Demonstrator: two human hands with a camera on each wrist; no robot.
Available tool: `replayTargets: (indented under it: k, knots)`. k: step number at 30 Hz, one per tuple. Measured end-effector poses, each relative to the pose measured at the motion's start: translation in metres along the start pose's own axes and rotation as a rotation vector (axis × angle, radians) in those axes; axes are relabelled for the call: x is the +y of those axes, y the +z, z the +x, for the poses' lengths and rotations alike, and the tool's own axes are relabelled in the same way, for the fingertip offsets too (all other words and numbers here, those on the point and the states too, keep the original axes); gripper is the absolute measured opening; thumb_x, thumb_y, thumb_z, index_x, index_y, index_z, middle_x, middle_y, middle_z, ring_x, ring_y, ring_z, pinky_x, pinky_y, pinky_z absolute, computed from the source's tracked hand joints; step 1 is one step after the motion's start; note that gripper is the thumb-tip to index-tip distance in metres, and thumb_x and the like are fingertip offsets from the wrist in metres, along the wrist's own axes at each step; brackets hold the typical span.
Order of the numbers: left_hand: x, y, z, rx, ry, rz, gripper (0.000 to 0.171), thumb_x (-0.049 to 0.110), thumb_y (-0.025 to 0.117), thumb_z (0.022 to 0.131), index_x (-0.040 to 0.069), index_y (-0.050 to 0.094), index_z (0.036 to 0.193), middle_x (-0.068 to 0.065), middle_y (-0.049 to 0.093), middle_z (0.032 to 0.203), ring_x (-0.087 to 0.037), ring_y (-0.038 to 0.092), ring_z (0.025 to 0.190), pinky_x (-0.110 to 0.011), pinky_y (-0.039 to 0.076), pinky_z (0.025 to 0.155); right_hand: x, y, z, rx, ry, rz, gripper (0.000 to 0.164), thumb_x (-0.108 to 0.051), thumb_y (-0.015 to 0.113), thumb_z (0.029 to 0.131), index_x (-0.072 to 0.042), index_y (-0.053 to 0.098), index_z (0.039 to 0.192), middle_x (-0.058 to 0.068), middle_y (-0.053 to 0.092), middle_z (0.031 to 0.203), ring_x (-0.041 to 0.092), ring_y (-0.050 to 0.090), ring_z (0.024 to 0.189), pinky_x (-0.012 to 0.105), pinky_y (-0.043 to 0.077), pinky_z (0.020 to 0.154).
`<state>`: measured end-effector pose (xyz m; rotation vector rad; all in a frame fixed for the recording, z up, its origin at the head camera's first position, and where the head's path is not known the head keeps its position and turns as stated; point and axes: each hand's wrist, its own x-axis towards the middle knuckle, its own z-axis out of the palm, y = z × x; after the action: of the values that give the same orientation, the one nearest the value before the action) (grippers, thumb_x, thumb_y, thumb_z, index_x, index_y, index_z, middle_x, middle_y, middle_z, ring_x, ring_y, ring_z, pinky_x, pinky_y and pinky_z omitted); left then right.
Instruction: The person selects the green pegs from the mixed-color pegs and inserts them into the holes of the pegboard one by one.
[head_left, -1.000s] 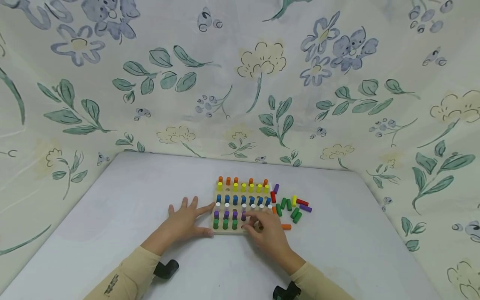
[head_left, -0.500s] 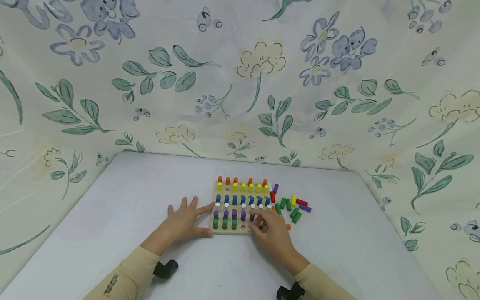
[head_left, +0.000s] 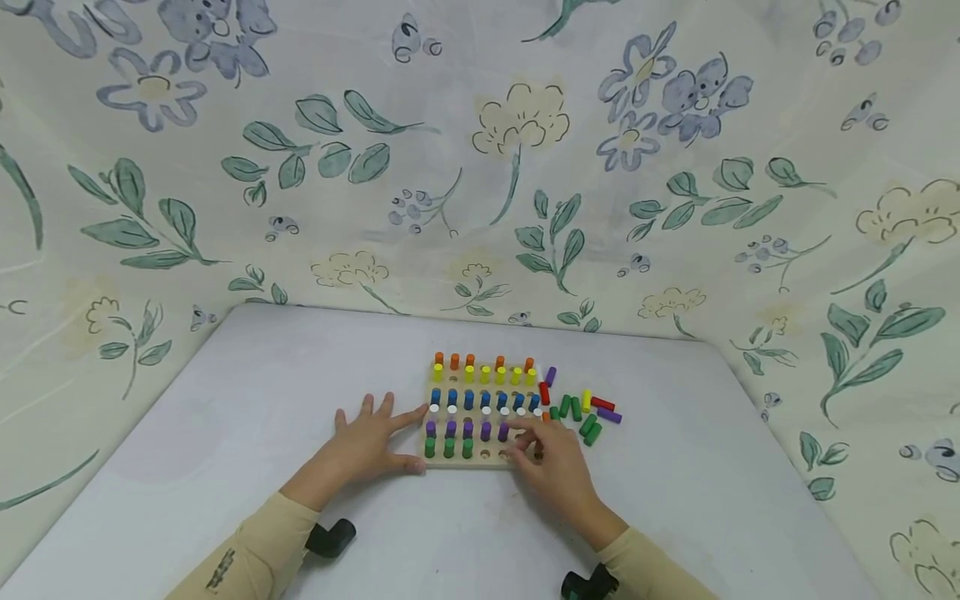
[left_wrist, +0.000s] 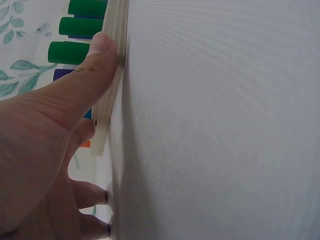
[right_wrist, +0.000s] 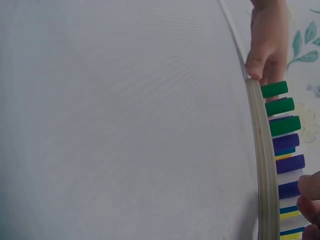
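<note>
A wooden pegboard (head_left: 465, 464) carries rows of coloured pegs. My left hand (head_left: 367, 437) lies spread at its left side; in the left wrist view the thumb (left_wrist: 95, 65) rests on the board's edge by a green peg (left_wrist: 70, 52). My right hand (head_left: 555, 467) is over the board's front right part, forefinger and thumb bent with a gap between them. Its fingertips are at the right side of the rightmost visible purple peg (head_left: 503, 432); in the right wrist view a fingertip (right_wrist: 309, 185) overlaps that peg's top. No peg shows in the right hand.
Loose green pegs (head_left: 576, 408), red pegs (head_left: 602, 404), purple pegs (head_left: 609, 415) and a yellow peg (head_left: 587, 400) lie right of the board on the white table (head_left: 300, 358). Bare holes (head_left: 484, 454) show in the front row. A floral cloth (head_left: 450, 167) hangs behind.
My right hand has moved rightward along the purple row, exposing another purple peg and front-row holes. An orange peg at the right is now covered. The left hand keeps its place.
</note>
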<state>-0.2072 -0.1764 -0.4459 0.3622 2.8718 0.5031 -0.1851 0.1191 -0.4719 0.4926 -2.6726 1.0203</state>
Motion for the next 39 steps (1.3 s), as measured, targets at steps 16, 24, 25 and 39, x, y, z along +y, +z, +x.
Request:
replayTargets:
  k: [16,24,25,39]
  knots:
    - [0.000,0.000,-0.001,0.000,-0.002,-0.004,0.094,0.064,0.080,0.074,0.025,0.048,0.153,-0.038,0.025,0.158,-0.064,0.012,0.144,-0.086,0.007,0.104,0.012,-0.007,-0.005,0.041,0.011,0.005,0.034,-0.017,0.082,0.088,-0.022,0.073,0.120,-0.018,0.061,0.082,0.009,0.051,0.079,0.023,0.047,0.070]
    - [0.001,-0.001,-0.002,0.005,0.009,-0.004,0.094,0.064,0.080,0.074,0.025,0.048,0.153,-0.039,0.026,0.157,-0.066,0.013,0.143,-0.086,0.007,0.103,0.017,-0.009,-0.006,0.073,-0.012,-0.015,0.033,-0.015,0.083,0.086,-0.018,0.073,0.118,-0.016,0.063,0.082,0.008,0.048,0.074,0.024,0.043,0.067]
    - [0.001,-0.001,-0.002,0.007,0.011,-0.004,0.094,0.064,0.080,0.074,0.025,0.048,0.153,-0.039,0.026,0.157,-0.066,0.013,0.143,-0.086,0.008,0.103,0.017,-0.009,-0.007,0.070,-0.001,-0.014,0.033,-0.015,0.083,0.086,-0.018,0.073,0.118,-0.016,0.063,0.082,0.008,0.048,0.075,0.024,0.043,0.067]
    - [-0.001,0.000,0.000,-0.001,0.002,-0.013,0.094,0.064,0.080,0.075,0.025,0.047,0.154,-0.038,0.025,0.158,-0.064,0.011,0.144,-0.085,0.006,0.104,0.020,-0.017,-0.010,0.049,0.064,0.004,0.032,-0.015,0.081,0.089,-0.017,0.074,0.119,-0.014,0.062,0.087,0.011,0.054,0.082,0.023,0.052,0.073]
